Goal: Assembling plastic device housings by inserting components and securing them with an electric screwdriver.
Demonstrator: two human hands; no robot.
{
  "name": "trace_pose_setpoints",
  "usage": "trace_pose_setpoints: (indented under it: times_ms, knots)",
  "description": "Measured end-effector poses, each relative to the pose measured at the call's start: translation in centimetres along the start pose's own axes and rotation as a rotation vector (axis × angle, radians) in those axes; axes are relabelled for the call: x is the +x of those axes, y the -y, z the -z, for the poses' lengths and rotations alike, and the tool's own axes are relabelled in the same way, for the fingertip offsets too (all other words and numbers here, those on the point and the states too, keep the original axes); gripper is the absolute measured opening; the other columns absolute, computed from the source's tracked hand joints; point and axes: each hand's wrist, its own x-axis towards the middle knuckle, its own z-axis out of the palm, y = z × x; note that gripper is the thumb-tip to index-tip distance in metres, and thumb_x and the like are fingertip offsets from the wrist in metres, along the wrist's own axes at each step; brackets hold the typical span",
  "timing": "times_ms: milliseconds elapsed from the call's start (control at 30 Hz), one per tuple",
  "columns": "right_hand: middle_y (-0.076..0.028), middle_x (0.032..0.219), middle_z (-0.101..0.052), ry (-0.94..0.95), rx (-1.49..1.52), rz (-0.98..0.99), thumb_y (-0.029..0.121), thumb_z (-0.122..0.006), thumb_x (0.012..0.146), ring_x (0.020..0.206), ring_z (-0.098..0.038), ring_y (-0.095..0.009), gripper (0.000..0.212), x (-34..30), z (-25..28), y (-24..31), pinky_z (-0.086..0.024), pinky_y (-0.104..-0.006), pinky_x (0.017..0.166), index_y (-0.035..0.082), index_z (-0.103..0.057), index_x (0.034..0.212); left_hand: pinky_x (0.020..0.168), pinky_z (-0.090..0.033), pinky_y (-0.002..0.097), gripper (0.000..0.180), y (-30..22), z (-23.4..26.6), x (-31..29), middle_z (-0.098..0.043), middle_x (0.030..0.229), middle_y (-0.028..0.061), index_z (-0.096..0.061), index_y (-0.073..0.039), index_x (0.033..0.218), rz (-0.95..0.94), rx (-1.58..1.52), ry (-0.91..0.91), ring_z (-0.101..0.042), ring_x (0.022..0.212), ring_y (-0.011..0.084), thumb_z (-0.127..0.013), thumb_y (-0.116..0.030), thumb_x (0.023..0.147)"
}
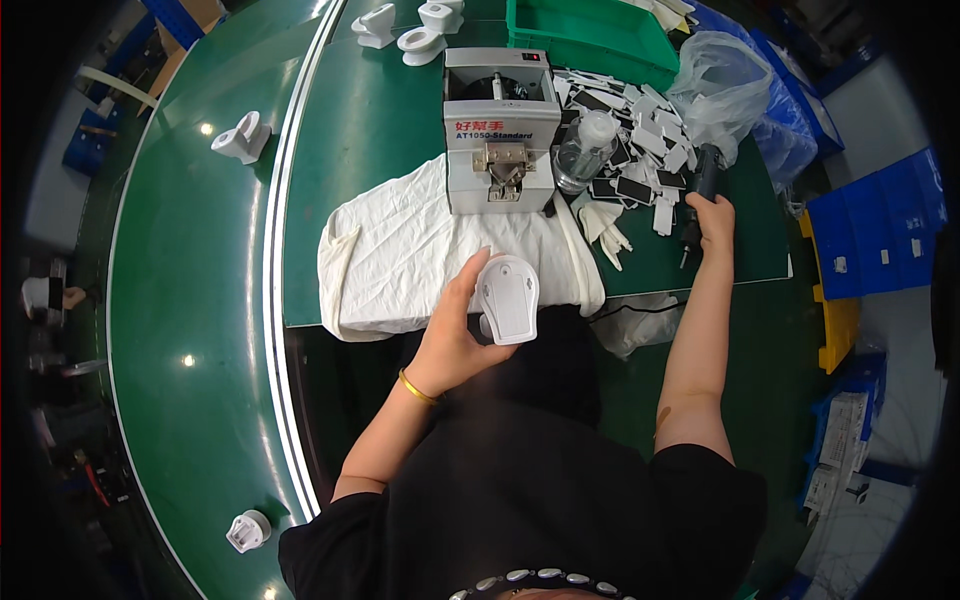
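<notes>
My left hand (448, 338) grips a white plastic miniature toilet (512, 302) by its side, above the front edge of the table. Its flat underside faces up, with a recessed panel and small holes. Over at the right, my right hand (714, 220) is closed around a black electric screwdriver (707, 177), whose thin bit points down toward me. Between the hands, farther back, stands a grey screw feeder (500, 180) with a metal outlet at its front. A white cloth (400, 255) is spread below and left of it.
A clear bottle (584, 155) stands beside a heap of white and black flat pieces (640, 140). Behind lies a green bin (600, 40), with a plastic bag (722, 85) at its right. More miniature toilets (243, 138) stand leftward, on the long green surface (200, 300) and far back.
</notes>
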Motion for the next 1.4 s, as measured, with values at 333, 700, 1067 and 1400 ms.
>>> trace_pose_setpoints:
  times_ms: [333,700,1067,1400]
  knots:
    - [-0.015,0.117,-0.058,0.762,1.358,0.259,0.002,-0.058,0.083,0.105,-0.061,-0.028,0.058,-11.5,2.0,11.4,-0.048,-0.0503,0.100,0.003,-0.041,0.138,0.111,-0.036,0.0402,0.088,0.9,0.4,0.1,-0.043,0.145,0.0172,-0.044,-0.008,0.143,-0.072,0.155,0.041,-0.045,0.132,0.0331,-0.085,-0.005,0.065]
    - [-0.011,0.102,-0.061,0.668,0.980,0.707,-0.008,-0.065,0.079,0.099,-0.062,-0.022,0.059,-17.0,-6.1,24.9,-0.047,-0.0399,0.096,0.005,-0.042,0.133,0.108,-0.041,0.0413,0.079,1.3,-0.3,-0.2,-0.043,0.144,0.0197,-0.056,-0.019,0.137,-0.103,0.192,0.066,-0.046,0.131,0.0377,-0.084,-0.007,0.064]
    - [-0.004,0.098,-0.064,0.554,0.570,0.828,0.003,-0.074,0.081,0.087,-0.062,-0.012,0.059,-18.4,-7.2,27.9,-0.051,-0.0291,0.083,0.004,-0.047,0.134,0.108,-0.042,0.0403,0.078,1.3,0.2,0.0,-0.040,0.149,0.0191,-0.058,-0.017,0.136,-0.061,0.133,0.089,-0.047,0.132,0.0364,-0.087,-0.008,0.065]
    - [-0.006,0.074,-0.060,0.596,0.939,0.721,-0.005,-0.061,0.086,0.062,-0.060,-0.015,0.044,-22.2,-7.1,24.6,-0.052,-0.0326,0.063,-0.003,-0.044,0.127,0.103,-0.047,0.0402,0.077,1.8,-0.9,-0.2,-0.043,0.146,0.0182,-0.062,-0.016,0.131,-0.074,0.156,-0.009,-0.049,0.130,0.0355,-0.091,-0.011,0.060]
